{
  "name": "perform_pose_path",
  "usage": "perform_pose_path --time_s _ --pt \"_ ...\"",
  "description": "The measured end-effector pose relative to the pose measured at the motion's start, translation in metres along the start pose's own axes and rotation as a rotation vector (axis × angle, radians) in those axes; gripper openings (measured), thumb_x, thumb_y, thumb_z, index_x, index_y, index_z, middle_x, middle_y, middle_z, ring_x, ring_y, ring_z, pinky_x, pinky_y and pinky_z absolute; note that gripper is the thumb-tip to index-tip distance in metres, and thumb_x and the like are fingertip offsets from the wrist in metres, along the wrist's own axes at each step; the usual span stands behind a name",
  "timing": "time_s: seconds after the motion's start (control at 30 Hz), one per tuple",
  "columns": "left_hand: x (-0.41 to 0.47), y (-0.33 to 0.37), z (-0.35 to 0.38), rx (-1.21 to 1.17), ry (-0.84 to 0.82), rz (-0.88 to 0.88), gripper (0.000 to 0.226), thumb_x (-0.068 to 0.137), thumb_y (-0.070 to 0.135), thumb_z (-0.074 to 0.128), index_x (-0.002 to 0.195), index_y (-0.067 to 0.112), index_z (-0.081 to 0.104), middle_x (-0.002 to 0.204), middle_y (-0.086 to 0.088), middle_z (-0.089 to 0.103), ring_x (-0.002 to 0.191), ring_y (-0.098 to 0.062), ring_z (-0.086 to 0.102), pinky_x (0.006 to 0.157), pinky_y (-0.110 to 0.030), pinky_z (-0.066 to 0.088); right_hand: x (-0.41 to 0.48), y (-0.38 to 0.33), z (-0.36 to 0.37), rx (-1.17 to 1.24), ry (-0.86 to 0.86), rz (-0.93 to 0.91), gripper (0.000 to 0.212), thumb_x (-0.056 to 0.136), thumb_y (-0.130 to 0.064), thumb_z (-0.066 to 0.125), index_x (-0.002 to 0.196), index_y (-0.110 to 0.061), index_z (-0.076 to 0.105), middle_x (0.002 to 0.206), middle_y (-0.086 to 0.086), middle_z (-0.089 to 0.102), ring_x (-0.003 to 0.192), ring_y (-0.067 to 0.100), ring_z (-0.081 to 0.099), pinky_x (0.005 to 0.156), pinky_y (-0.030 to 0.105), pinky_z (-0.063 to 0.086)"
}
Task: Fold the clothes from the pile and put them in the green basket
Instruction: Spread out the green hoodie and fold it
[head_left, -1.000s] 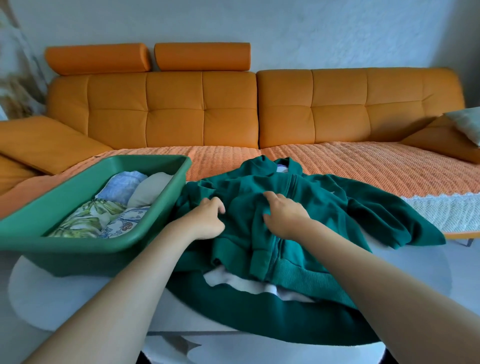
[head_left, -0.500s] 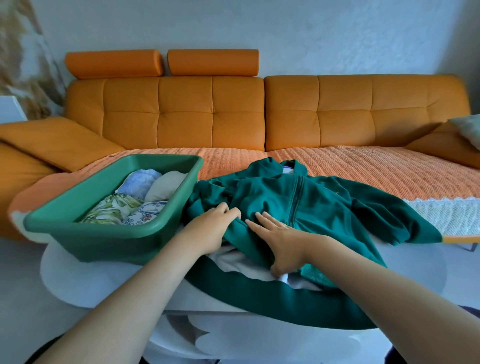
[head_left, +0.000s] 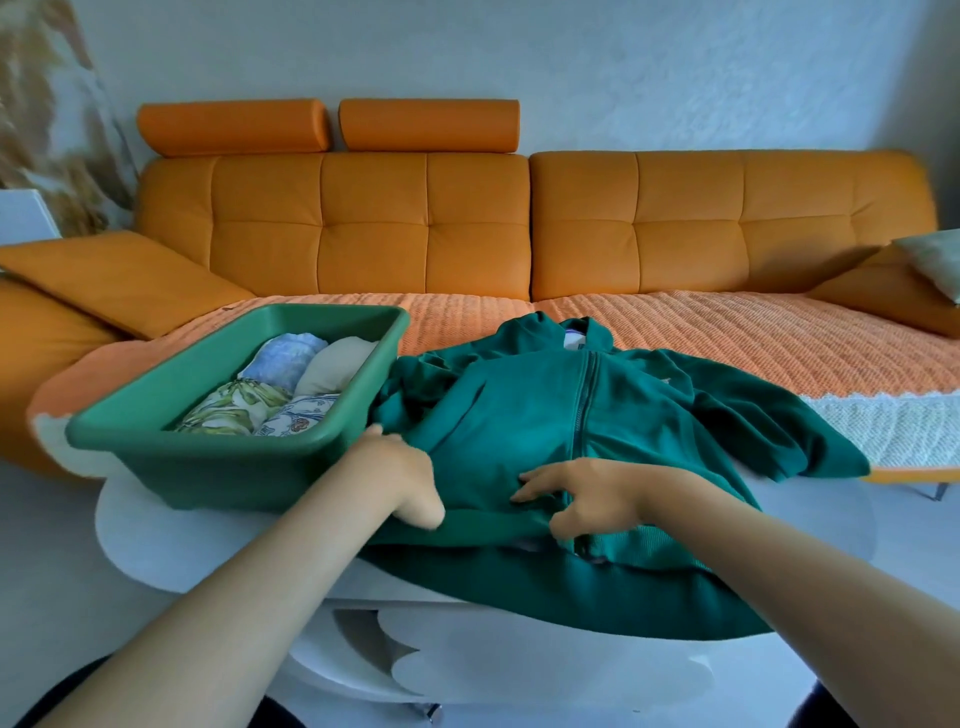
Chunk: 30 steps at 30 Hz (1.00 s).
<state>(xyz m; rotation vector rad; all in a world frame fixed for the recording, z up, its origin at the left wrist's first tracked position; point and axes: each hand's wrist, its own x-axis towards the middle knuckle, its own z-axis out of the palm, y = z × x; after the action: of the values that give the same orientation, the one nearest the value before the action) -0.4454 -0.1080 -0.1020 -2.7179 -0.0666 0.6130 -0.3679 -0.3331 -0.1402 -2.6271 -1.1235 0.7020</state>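
Now the green zip jacket (head_left: 519, 415) is seen lying front up and largely smoothed on the white table (head_left: 171, 545), its near-left sleeve touching the green basket (head_left: 234, 478). A second ago it was bunched at the chest under both hands; since then the hands have been drawn down and apart to the hem, and the front panel has been pulled flat. The left hand (head_left: 400, 473) is placed at the jacket's left edge, just beside the basket, with fingers curled into the cloth (the outline is blurred, so the grip is judged rather than plainly seen). The right hand (head_left: 587, 493) is laid on the hem near the zip, fingers straight and pressed flat, nothing enclosed. Beneath the jacket a darker green garment (head_left: 571, 597) is draped over the table edge, and only a sliver of a pale one is left showing. Four folded pieces (head_left: 280, 384) are already held in the basket. Spreading appears finished; the sleeves are not yet folded in.
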Motion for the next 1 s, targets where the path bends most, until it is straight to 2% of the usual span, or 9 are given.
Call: perform_pose_path --time_s 0.23,0.37,0.5,0.6,0.7,0.8,0.83,0.9,1.0 --pt "0.018 0.051 0.009 -0.462 0.163 0.477 0.073 0.068 0.062 0.075 0.127 0.038 0.041 0.121 0.013 0.047 0.115 -0.011 0.049 0.098 -0.039 0.046 -0.007 0.005 0.016 -0.074 0.091 -0.03 0.09 0.064 -0.05 0.08 0.143 -0.031 0.041 0.146 -0.009 0.039 0.136 0.015 0.039 0.116 0.036 0.033" --pt "0.025 0.08 0.012 -0.257 0.429 0.516 0.058 0.077 0.042 0.071 0.127 0.029 0.044 0.118 0.004 0.049 0.109 -0.02 0.053 0.079 -0.036 0.046 -0.024 0.02 0.019 -0.216 0.047 0.049 0.106 0.075 -0.036 0.077 0.158 -0.021 0.012 0.167 0.002 0.002 0.155 0.021 0.0 0.125 0.036 0.011" --pt "0.029 0.093 0.006 -0.328 0.547 0.485 0.044 0.085 0.015 0.055 0.126 0.031 0.057 0.107 0.0 0.053 0.098 -0.027 0.058 0.068 -0.036 0.042 -0.049 0.04 0.023 -0.324 0.084 0.143 0.102 0.089 -0.04 0.064 0.16 -0.02 -0.005 0.168 0.002 -0.011 0.154 0.017 -0.01 0.125 0.032 0.002" --pt "0.026 0.083 -0.008 -0.412 0.575 0.427 0.042 0.082 0.006 0.046 0.104 0.029 0.074 0.101 -0.002 0.061 0.101 -0.026 0.057 0.076 -0.037 0.048 -0.073 0.051 0.02 -0.429 0.029 0.266 0.095 0.093 -0.022 0.056 0.159 -0.013 -0.01 0.167 0.007 -0.014 0.154 0.02 -0.01 0.126 0.035 0.003" --pt "0.025 0.074 -0.022 -0.469 0.63 0.387 0.009 0.08 0.005 0.048 0.072 0.007 0.052 0.081 -0.008 0.055 0.085 -0.031 0.054 0.064 -0.039 0.043 -0.097 0.051 0.008 -0.472 0.093 0.288 0.082 0.098 -0.022 0.053 0.161 -0.014 0.001 0.168 0.005 0.001 0.155 0.021 0.005 0.125 0.037 0.013" --pt "0.014 0.074 -0.033 -0.593 0.457 0.464 0.022 0.078 0.007 0.044 0.073 0.017 0.063 0.082 -0.002 0.06 0.089 -0.028 0.059 0.068 -0.035 0.04 -0.119 0.046 -0.007 -0.399 0.228 0.249 0.062 0.097 -0.024 0.051 0.156 -0.029 0.031 0.163 -0.01 0.025 0.145 0.018 0.034 0.115 0.036 0.034" --pt "0.008 0.077 -0.036 -0.597 0.323 0.474 0.037 0.079 0.007 0.044 0.093 0.023 0.074 0.092 0.004 0.067 0.094 -0.021 0.06 0.075 -0.031 0.044 -0.125 0.045 -0.008 -0.38 0.242 0.244 0.058 0.093 -0.021 0.054 0.149 -0.035 0.043 0.158 -0.014 0.034 0.14 0.017 0.042 0.111 0.035 0.039" --pt "-0.001 0.084 -0.039 -0.519 0.031 0.49 0.043 0.084 0.009 0.052 0.117 0.029 0.072 0.107 0.008 0.069 0.09 -0.01 0.059 0.081 -0.022 0.046 -0.137 0.046 -0.005 -0.274 0.158 0.252 0.053 0.083 -0.018 0.059 0.13 -0.042 0.062 0.14 -0.016 0.055 0.126 0.015 0.054 0.105 0.033 0.044" --pt "-0.002 0.102 -0.038 -0.518 -0.364 0.5 0.024 0.091 0.039 0.06 0.111 0.035 0.072 0.098 0.001 0.073 0.077 -0.012 0.062 0.078 -0.027 0.044 -0.148 0.051 0.003 0.069 -0.048 0.225 0.04 0.074 -0.032 0.058 0.109 -0.033 0.077 0.132 -0.014 0.062 0.12 0.008 0.055 0.106 0.025 0.041"
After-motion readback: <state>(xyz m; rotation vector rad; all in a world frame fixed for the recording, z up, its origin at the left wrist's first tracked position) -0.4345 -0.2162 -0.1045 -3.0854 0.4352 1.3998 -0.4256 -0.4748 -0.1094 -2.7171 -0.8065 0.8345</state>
